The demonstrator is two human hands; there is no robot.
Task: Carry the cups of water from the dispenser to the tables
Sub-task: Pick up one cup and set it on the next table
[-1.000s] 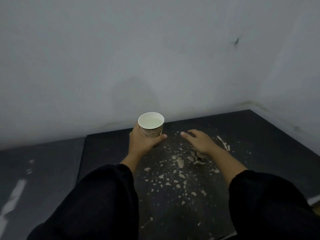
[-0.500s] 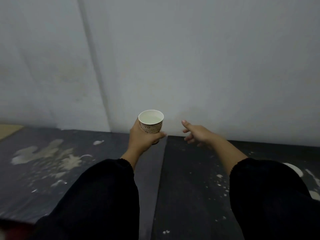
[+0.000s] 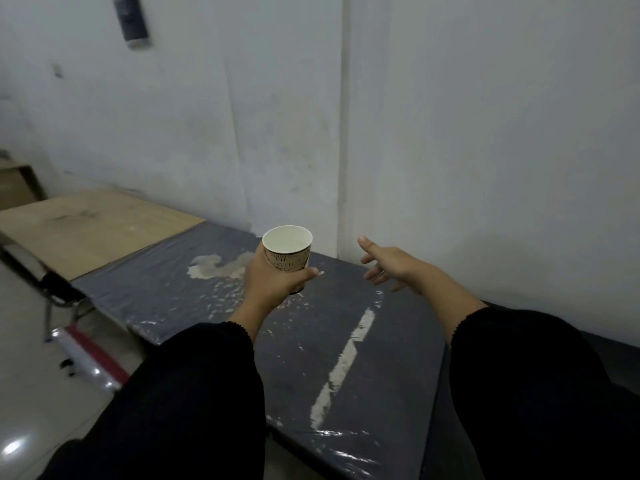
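A paper cup with brown lettering and a white inside stands upright in my left hand, which grips it from the left and below. I hold it in the air above a dark grey table with worn, pale patches. My right hand hovers to the right of the cup, empty, fingers spread, apart from the cup. Both arms wear black sleeves. The water level inside the cup is hard to make out.
A light wooden table adjoins the grey one at the left. A white wall runs behind both tables. A metal chair frame and shiny floor lie at the lower left. A small box hangs on the wall.
My view has swung left along the tables: the corner is gone and the wooden table and chair appear. The cup stays in my left hand; my right hand has lifted off the table.
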